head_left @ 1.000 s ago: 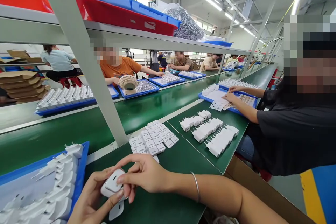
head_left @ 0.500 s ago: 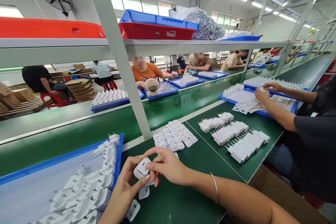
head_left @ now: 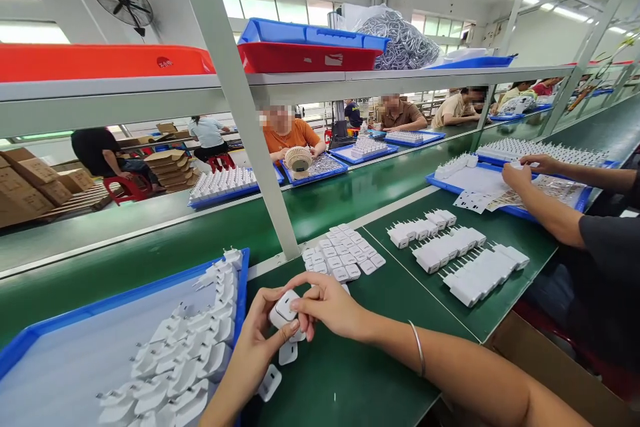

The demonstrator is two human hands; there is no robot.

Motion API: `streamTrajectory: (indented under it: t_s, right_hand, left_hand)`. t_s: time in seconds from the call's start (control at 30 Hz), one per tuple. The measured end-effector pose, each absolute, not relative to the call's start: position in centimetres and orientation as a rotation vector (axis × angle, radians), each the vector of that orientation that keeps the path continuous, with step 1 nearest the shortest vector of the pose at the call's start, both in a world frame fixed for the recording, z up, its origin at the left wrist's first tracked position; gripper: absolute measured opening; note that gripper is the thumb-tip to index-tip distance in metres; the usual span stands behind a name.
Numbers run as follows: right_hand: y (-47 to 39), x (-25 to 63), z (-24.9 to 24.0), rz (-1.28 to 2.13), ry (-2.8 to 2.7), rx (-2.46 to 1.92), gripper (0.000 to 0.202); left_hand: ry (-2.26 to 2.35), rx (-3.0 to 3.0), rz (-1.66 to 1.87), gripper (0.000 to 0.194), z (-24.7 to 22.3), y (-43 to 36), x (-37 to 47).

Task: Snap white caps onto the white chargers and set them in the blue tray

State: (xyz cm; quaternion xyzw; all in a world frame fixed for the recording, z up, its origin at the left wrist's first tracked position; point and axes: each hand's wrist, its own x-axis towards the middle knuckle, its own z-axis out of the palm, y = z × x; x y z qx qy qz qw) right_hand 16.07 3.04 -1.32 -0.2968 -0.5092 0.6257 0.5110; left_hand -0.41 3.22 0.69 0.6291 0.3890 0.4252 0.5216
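Observation:
A white charger housing (head_left: 277, 319) is gripped between the thumb and fingers of my left hand (head_left: 254, 340). Against its end lies a white square cover with a small slot (head_left: 286, 304), pinched by my right hand (head_left: 330, 307). Whether the cover is fully seated I cannot tell. Just below the hands, two loose white slotted covers (head_left: 271, 383) lie on the green bench. Behind my hands, several white square covers (head_left: 345, 250) are laid out in rows. To my left, a blue-rimmed tray (head_left: 75, 320) holds rows of white plug chargers (head_left: 173, 367).
Rows of white chargers (head_left: 453, 250) with pins stand on the bench to the right. Beyond them a co-worker's hands (head_left: 523, 173) work over a blue tray (head_left: 437, 180). A slanted metal post (head_left: 250, 120) rises ahead, beside the green conveyor (head_left: 320, 203), below a shelf (head_left: 320, 88).
The whole view has shifted slightly, so things appear a little farther right. My hands keep the same hold on the charger housing and cover.

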Motion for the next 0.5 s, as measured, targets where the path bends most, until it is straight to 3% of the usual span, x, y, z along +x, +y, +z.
streamTrajectory:
  t_s: [0.5]
  right_hand:
    - [2.81, 16.13, -0.83, 1.515, -1.201, -0.731, 0.041]
  left_hand:
    - [0.935, 1.475, 0.967, 0.042, 0.12, 3.36, -0.66]
